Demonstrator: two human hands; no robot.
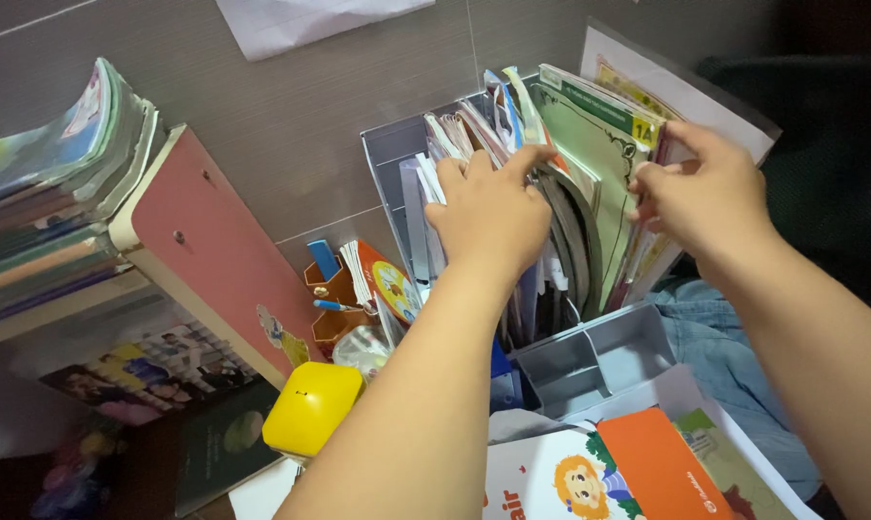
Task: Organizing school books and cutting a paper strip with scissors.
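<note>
I have both hands in the grey plastic file rack against the wall. My left hand is pressed in among the upright row of thin paper booklets, fingers curled over their top edges and parting them rather than clamping any one. My right hand pinches the top edge of the outermost green-covered workbook, thumb in front, fingers behind. These booklets look light and floppy, with slick covers, so I judge they would sag or slide if taken by a corner; the spine or top edge is the firmer hold. Below my left wrist sit a yellow plastic box and an orange pen holder.
</note>
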